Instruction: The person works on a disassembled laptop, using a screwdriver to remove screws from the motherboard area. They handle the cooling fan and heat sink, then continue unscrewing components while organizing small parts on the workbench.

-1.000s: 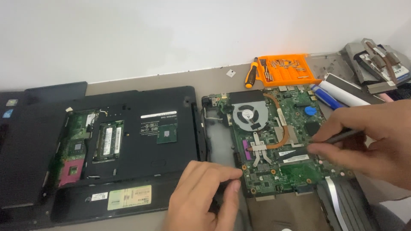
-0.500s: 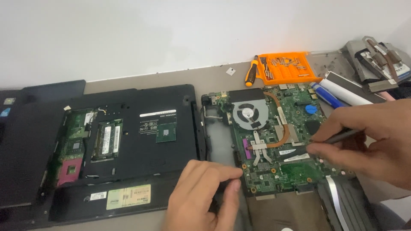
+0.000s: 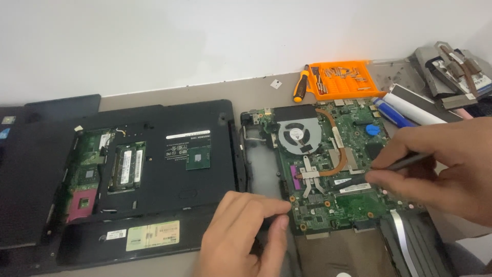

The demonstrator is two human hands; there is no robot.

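Observation:
A green laptop motherboard (image 3: 328, 184) with a round fan (image 3: 299, 134) and a copper heat pipe (image 3: 339, 149) lies in an opened laptop base. My right hand (image 3: 446, 166) grips a thin grey tool (image 3: 405, 163) whose tip rests on the board's right side. My left hand (image 3: 246, 233) has its fingers bent, touching the board's lower left edge. A second black laptop (image 3: 154, 169), turned bottom up with open hatches showing green boards, lies to the left.
An orange tray of screwdriver bits (image 3: 341, 78) with an orange-and-black screwdriver (image 3: 301, 88) sits at the back. A blue and white tube (image 3: 405, 110) and grey metal parts (image 3: 451, 69) lie at the right. A black cover (image 3: 31, 169) is at far left.
Both hands stay almost still; the view shifts slightly. The right hand's tool stays on the board's right side.

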